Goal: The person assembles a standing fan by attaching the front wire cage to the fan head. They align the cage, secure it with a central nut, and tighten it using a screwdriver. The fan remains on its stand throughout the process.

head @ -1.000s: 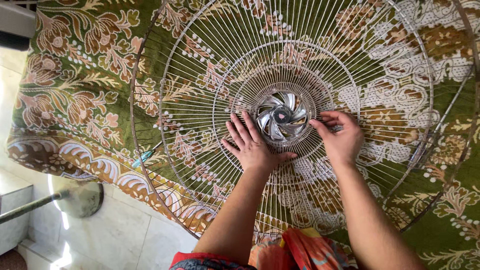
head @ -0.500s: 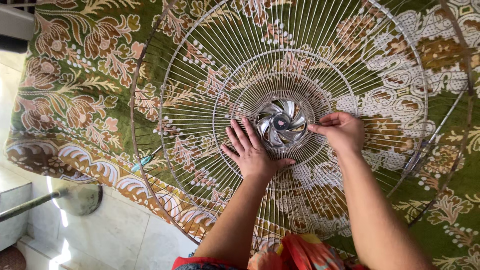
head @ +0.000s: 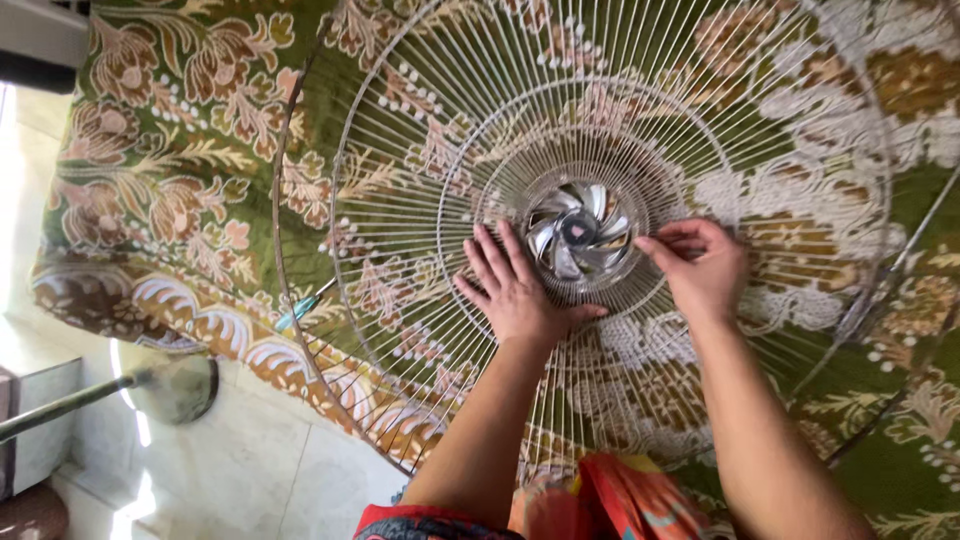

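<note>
A large round wire fan guard [head: 420, 140] lies flat on a green floral cloth [head: 170, 150]. At its middle sits a shiny chrome swirl-shaped hub cap [head: 578, 233]. My left hand [head: 512, 290] rests flat on the wires just left of and below the hub, fingers spread. My right hand [head: 702, 268] is at the hub's right edge, its thumb and fingers pinched together on the wires or something small there; what it pinches is too small to tell.
A screwdriver with a blue-green handle [head: 298, 312] lies under the guard's left rim. A second wire guard rim [head: 880, 290] shows at the right. Below the cloth's edge are a pale tiled floor [head: 250, 470] and a round fan base with pole [head: 165, 390].
The view has shifted slightly, so guard and hands sit a little further right in the frame. My right hand has kept its pinch at the hub's right edge; my left hand stays flat.
</note>
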